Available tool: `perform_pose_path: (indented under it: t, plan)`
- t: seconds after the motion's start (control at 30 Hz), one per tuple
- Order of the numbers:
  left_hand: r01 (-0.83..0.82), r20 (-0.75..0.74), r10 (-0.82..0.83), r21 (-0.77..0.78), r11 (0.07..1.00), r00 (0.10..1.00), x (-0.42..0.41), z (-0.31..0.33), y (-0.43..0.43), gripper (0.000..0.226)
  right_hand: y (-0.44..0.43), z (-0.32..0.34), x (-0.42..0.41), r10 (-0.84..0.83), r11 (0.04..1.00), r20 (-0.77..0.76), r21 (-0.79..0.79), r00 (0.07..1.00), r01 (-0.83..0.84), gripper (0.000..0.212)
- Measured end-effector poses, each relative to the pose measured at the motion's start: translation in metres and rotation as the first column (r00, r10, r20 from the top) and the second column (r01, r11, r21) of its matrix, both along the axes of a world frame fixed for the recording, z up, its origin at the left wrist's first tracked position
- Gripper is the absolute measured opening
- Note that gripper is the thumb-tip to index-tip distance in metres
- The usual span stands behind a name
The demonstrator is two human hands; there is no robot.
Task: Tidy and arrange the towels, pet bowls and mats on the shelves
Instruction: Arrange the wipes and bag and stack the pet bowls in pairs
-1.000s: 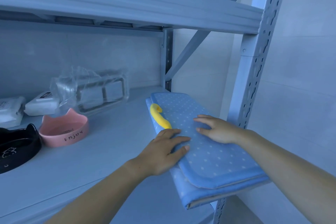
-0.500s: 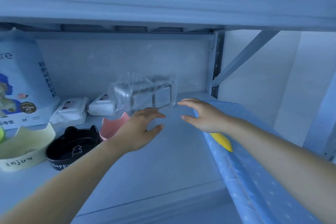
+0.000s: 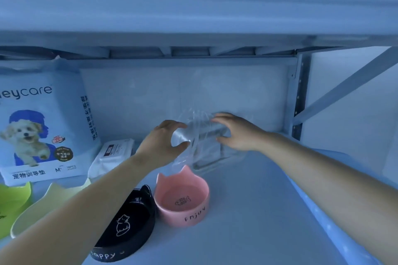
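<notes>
A clear plastic-wrapped package [image 3: 207,148] with a dark-framed item inside lies at the back of the shelf [image 3: 247,221]. My left hand [image 3: 162,143] grips its left end with fingers above and thumb below. My right hand [image 3: 235,133] holds its right end the same way. In front of the package stands a pink cat-eared bowl [image 3: 183,199] marked "Enjoy". A black cat-eared bowl [image 3: 131,221] sits to its left, partly under my left forearm. The blue dotted mat [image 3: 323,204] lies along the right side of the shelf, under my right forearm.
A cream bowl [image 3: 50,204] and a green bowl [image 3: 13,202] sit at the front left. A large pet-pad bag [image 3: 43,125] stands at the back left with a white wipes pack [image 3: 112,154] beside it. The upper shelf hangs low overhead. A metal upright [image 3: 299,101] bounds the right.
Both hands left the blue mat, moved left and back across the shelf, and now hold the plastic-wrapped package. My view turned left, bringing the bowls and the pad bag into sight.
</notes>
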State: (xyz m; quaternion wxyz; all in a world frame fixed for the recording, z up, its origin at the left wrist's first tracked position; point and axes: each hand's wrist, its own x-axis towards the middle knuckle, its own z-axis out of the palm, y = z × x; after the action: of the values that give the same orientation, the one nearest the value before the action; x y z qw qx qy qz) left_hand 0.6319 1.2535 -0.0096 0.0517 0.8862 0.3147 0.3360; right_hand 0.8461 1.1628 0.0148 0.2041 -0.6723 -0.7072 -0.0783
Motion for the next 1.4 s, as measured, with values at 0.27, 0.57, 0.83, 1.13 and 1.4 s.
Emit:
perform_pose_path:
  t: [0.27, 0.57, 0.83, 1.13, 1.4]
  plan:
    - [0.011, -0.108, -0.016, -0.045, 0.999, 0.994, 0.019, 0.002, 0.028, 0.068, 0.033, -0.015, 0.017, -0.069, 0.998, -0.043, -0.009, 0.997, 0.068, 0.049]
    - [-0.038, -0.112, -0.003, -0.361, 0.932, 0.994, 0.022, 0.0, 0.052, 0.099, 0.041, -0.022, 0.034, -0.138, 0.99, -0.058, 0.032, 0.989, 0.14, 0.044]
    - [0.041, -0.097, -0.092, -0.436, 0.899, 0.991, 0.011, -0.003, 0.07, 0.083, 0.034, -0.024, 0.03, -0.129, 0.991, -0.043, 0.013, 0.991, 0.13, 0.049]
    - [0.126, 0.121, -0.066, -0.607, 0.785, 0.991, 0.015, -0.008, 0.089, 0.093, 0.015, -0.021, -0.024, -0.23, 0.926, -0.213, 0.254, 0.95, 0.281, 0.051]
    - [0.202, 0.216, -0.069, -0.691, 0.694, 0.974, 0.026, -0.019, 0.092, 0.086, 0.017, -0.032, -0.041, -0.165, 0.985, -0.492, -0.119, 0.855, 0.122, 0.062]
